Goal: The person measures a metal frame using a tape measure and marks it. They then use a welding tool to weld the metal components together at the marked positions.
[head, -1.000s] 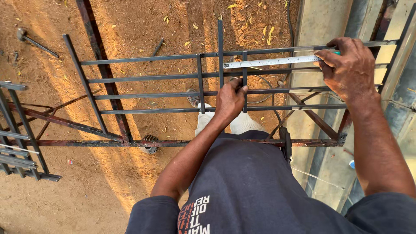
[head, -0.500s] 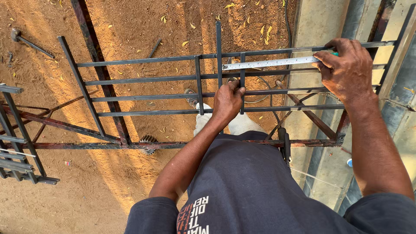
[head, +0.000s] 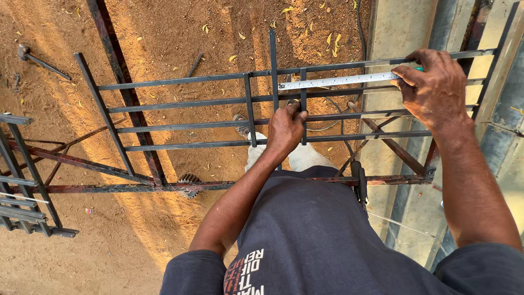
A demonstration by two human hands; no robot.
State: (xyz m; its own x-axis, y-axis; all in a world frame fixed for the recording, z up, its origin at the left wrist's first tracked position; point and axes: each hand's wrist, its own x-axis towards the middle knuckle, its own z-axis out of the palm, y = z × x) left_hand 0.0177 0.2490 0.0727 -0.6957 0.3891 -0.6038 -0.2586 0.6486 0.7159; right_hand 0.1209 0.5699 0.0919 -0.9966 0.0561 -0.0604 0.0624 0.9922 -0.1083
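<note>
Dark steel grille [head: 180,104], square bars, lies flat on a rusty frame [head: 109,188]. Left hand [head: 285,128] grips a short upright bar [head: 303,109], fingers curled tight. Right hand [head: 434,90] pinches a flat silvery ruler [head: 338,81] along the second rail. Below: dry orange dirt [head: 164,38], scattered yellow leaves; concrete slab [head: 393,27] at right.

Dark grey metal grille [head: 180,104] | silver steel ruler [head: 338,81] at 1 o'clock | reddish-brown dirt ground [head: 164,33], scattered yellow leaves | navy shirt [head: 322,240] at 6 o'clock
</note>
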